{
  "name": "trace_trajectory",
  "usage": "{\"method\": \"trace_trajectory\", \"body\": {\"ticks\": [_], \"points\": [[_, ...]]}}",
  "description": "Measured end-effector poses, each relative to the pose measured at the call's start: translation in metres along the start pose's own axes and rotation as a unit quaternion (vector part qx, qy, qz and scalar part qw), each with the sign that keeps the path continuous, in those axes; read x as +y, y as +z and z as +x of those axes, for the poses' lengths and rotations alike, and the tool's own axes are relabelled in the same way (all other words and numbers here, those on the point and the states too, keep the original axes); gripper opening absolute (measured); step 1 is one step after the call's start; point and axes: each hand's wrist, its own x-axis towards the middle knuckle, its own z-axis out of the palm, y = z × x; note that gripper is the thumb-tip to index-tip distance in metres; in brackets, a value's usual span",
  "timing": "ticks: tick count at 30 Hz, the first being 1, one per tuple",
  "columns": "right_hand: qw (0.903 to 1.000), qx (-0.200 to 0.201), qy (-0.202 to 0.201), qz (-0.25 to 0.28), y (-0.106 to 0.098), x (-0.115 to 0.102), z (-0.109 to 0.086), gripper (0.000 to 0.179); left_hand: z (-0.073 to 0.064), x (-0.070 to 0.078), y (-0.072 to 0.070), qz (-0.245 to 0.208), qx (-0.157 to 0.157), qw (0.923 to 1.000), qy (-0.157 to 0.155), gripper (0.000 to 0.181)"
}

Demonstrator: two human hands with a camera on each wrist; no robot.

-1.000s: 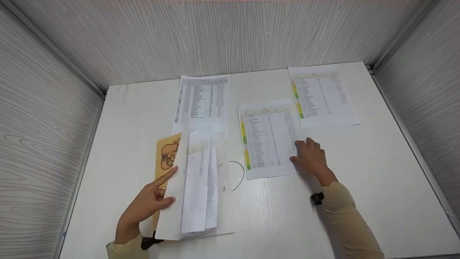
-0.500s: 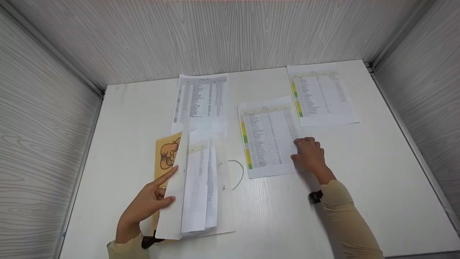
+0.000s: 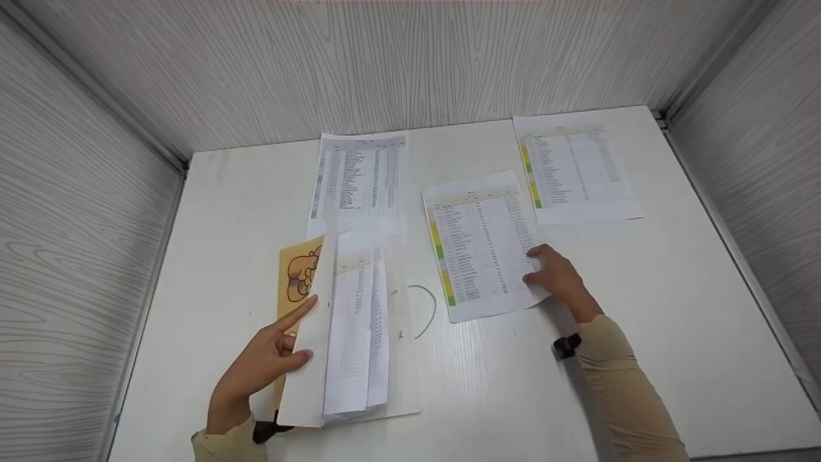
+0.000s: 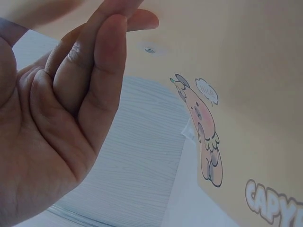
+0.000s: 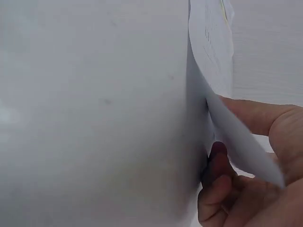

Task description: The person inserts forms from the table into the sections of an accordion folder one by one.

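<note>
My left hand point(image 3: 256, 362) holds the raised cover of a folder point(image 3: 308, 366), its thumb and index finger against the white side. Yellow with a capybara drawing point(image 4: 201, 127) shows on the cover in the left wrist view. Several printed sheets point(image 3: 349, 346) sit inside the half-opened folder. On the right, my right hand point(image 3: 559, 276) pinches the right edge of a printed sheet point(image 3: 478, 250) with yellow and green bands down its left side. In the right wrist view that paper point(image 5: 241, 142) bends up from the table between thumb and fingers.
A grey-banded printed sheet point(image 3: 362, 176) lies behind the folder, partly overlapped by it. Another colour-banded sheet point(image 3: 577, 173) lies at the back right. A thin dark cord loop point(image 3: 433, 308) shows at the folder's right side. Wood-grain panels point(image 3: 410, 64) wall the white table.
My right hand has lifted the right edge of the middle sheet, and the sheet has turned slightly, its lower end shifting right. The left hand and folder stay as they were.
</note>
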Motion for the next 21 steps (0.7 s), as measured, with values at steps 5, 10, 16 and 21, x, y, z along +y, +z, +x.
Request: {"method": "trace_trajectory", "body": {"ticks": [5,10,16,21], "points": [[0.9993,-0.024,-0.022,0.019,0.0,0.008,0.001,0.052,-0.002,0.0,0.0,0.001,0.009,0.9999,-0.01,0.078],[0.9958,-0.014,-0.083,0.037,0.004,0.015,-0.008,0.052,-0.002,0.0,0.0,0.005,0.013,0.9999,-0.008,0.077],[0.9912,0.015,-0.102,0.083,0.005,0.02,-0.019,0.056,-0.001,0.0,0.0,0.005,0.013,0.9999,-0.004,0.077],[0.9855,0.03,-0.115,0.121,0.004,0.021,-0.028,0.056,-0.001,-0.001,0.002,0.012,0.015,0.9998,0.003,0.078]]}}
